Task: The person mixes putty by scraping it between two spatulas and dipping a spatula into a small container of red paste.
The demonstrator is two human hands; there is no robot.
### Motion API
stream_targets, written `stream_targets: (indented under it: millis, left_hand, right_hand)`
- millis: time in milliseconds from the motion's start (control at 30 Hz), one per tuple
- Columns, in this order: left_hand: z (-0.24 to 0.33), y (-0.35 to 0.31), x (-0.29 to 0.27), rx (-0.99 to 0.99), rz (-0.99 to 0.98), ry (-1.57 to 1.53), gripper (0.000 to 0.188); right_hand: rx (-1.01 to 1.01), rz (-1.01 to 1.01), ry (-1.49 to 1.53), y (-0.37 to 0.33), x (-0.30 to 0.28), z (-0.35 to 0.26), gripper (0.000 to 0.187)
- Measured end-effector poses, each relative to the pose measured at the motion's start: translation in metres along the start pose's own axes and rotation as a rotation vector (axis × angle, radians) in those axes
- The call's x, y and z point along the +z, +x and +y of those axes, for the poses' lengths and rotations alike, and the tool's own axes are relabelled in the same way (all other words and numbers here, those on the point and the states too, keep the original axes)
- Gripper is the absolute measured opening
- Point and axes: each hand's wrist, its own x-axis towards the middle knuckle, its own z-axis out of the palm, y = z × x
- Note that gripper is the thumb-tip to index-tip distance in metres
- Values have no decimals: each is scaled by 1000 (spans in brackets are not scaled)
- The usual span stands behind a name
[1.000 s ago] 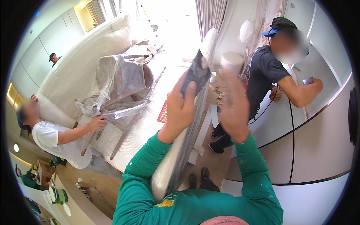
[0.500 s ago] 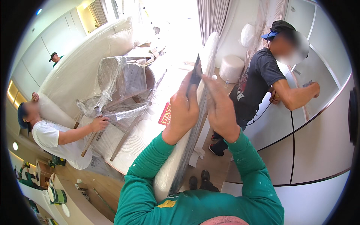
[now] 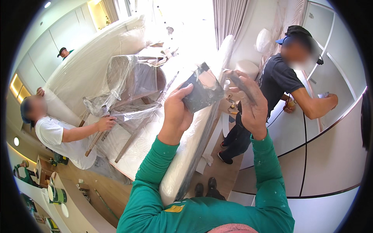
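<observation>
In my left hand (image 3: 176, 110) is a flat, dark, square putty scraper (image 3: 200, 97), thumb pressed on its face. A pinkish-beige smear of filler (image 3: 207, 79) lies on its upper part. My right hand (image 3: 252, 112) is raised just to the right, fingers bent and pointing up and inward. Along its palm and fingers runs a dark grey strip; whether it is a thin tool seen edge-on or dirt I cannot make out. Between my forearms stands a long plastic-wrapped panel (image 3: 175, 180), reaching away from me.
A person in a dark shirt (image 3: 285, 73) works at the white wall panels (image 3: 289, 136) to the right. At the left, another in white (image 3: 58, 132) grips a plastic-wrapped wooden chair (image 3: 132, 83). A large wrapped sofa-like piece (image 3: 79, 73) stands behind. Tubs (image 3: 57, 194) sit lower left.
My left hand has turned the scraper from edge-on to face-on, showing the filler. My right hand has moved right, away from it, and its fingers have bent.
</observation>
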Motion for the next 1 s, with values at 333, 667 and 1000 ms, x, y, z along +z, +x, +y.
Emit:
stream_targets:
  millis: [333,667,1000]
  left_hand:
    - [3,-15,13,129,-55,0,37]
    - [-6,-27,15,423,-177,444,39]
    - [8,-35,14,397,-233,1002,39]
  right_hand:
    - [78,-40,-328,10,-20,11,45]
    - [561,283,588,-5,31,-32,21]
    - [496,429,601,19,20,-33,24]
